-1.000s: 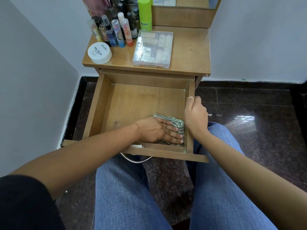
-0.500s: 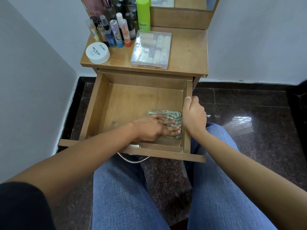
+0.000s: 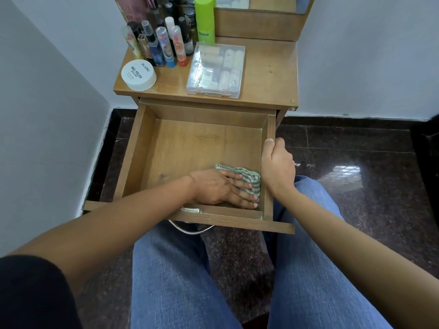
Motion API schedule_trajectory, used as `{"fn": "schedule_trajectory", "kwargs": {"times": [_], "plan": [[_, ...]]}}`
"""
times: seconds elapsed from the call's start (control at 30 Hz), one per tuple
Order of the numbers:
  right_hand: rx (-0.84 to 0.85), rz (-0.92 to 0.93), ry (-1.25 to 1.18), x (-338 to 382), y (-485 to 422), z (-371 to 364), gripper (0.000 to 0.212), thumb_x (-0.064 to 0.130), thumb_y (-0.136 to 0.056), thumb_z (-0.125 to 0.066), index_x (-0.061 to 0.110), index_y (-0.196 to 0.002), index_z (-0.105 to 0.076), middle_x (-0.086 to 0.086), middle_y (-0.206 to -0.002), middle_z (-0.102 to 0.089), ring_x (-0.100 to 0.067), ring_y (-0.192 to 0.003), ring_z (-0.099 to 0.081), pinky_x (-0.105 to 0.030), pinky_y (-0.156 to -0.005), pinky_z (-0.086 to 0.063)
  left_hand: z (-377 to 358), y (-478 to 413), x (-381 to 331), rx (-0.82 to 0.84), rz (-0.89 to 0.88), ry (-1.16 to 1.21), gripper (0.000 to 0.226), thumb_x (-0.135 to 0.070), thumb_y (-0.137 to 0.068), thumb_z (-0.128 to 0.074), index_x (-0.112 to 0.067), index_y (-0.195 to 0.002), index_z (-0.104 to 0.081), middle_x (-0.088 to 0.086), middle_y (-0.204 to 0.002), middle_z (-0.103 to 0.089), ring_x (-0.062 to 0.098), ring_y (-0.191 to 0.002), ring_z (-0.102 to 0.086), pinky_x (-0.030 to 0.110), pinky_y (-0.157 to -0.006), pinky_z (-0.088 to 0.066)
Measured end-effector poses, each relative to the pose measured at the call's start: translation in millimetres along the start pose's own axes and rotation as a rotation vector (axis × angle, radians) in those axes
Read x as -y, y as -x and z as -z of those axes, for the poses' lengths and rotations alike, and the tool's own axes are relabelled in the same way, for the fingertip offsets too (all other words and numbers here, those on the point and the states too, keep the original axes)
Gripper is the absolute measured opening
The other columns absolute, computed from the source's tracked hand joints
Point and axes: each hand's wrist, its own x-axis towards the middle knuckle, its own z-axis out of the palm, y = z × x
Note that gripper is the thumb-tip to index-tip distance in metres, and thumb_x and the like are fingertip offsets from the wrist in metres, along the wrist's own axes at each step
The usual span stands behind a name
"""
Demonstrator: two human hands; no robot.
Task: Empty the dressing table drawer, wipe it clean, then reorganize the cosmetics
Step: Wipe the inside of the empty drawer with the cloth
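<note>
Corner dressing table [image 3: 268,74], cosmetics [image 3: 164,46] on top. In the open, bare drawer [image 3: 133,157], the left hand [image 3: 221,188] presses a cloth [image 3: 251,179] flat-fingered into the near right corner; the right hand [image 3: 278,167] grips the side wall. Wiping step; next, probably sweeping the rest of the floor.

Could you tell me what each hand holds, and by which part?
Right hand grips the drawer by its right wall; left hand presses flat on the cloth.
</note>
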Motion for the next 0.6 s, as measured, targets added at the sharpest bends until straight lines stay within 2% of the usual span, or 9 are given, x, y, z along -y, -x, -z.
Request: {"fn": "schedule_trajectory", "kwargs": {"times": [0.17,0.27,0.37,0.43,0.6], "plan": [[0.004,0.014,-0.009,-1,2,0,0.038,0.035,-0.103,-0.024,0.007,-0.112,-0.049,-0.006,-0.083,-0.061,-0.028,-0.079,-0.061,-0.04,-0.072,-0.047,0,0,-4,-0.043,0.088,0.058,0.052,-0.024,-0.106,-0.026,-0.047,-0.151,-0.015,-0.031,-0.153,-0.004,-0.004,-0.143,0.004,0.025,-0.119,0.01],[0.002,0.014,-0.015,-1,2,1,0.039,0.034,-0.103,-0.024,0.006,-0.113,-0.049,-0.007,-0.084,-0.061,-0.029,-0.079,-0.059,-0.039,-0.072,-0.044,0,0,-6,-0.061,0.169,0.062,0.054,-0.02,-0.106,-0.029,-0.046,-0.151,-0.013,-0.03,-0.153,-0.002,0.001,-0.148,0.001,0.023,-0.114,0.017],[0.003,0.004,-0.007,2,3,1,0.039,0.033,-0.102,-0.024,0.005,-0.112,-0.049,-0.009,-0.086,-0.06,-0.029,-0.079,-0.054,-0.036,-0.07,-0.036,8,1,-2,-0.127,0.331,0.096,0.058,-0.019,-0.105,-0.032,-0.046,-0.148,-0.004,-0.023,-0.158,-0.003,0.005,-0.149,0.002,0.024,-0.113,0.018],[-0.003,0.002,0.001,2,2,0,0.039,0.033,-0.102,-0.025,0.005,-0.112,-0.049,-0.011,-0.09,-0.063,-0.029,-0.08,-0.054,-0.036,-0.071,-0.036,14,0,1,-0.162,0.403,0.148,0.056,-0.016,-0.105,-0.031,-0.044,-0.142,0.001,-0.02,-0.16,-0.005,0.005,-0.149,0.003,0.026,-0.115,0.015],[-0.012,0.003,0.032,0,-1,-1,0.044,0.035,-0.102,-0.025,0.003,-0.121,-0.048,-0.014,-0.095,-0.066,-0.033,-0.087,-0.06,-0.038,-0.074,-0.039,13,-1,4,-0.09,0.316,0.151,0.058,-0.012,-0.104,-0.029,-0.037,-0.153,-0.009,-0.017,-0.158,-0.002,0.008,-0.148,0.007,0.028,-0.115,0.017]]}}
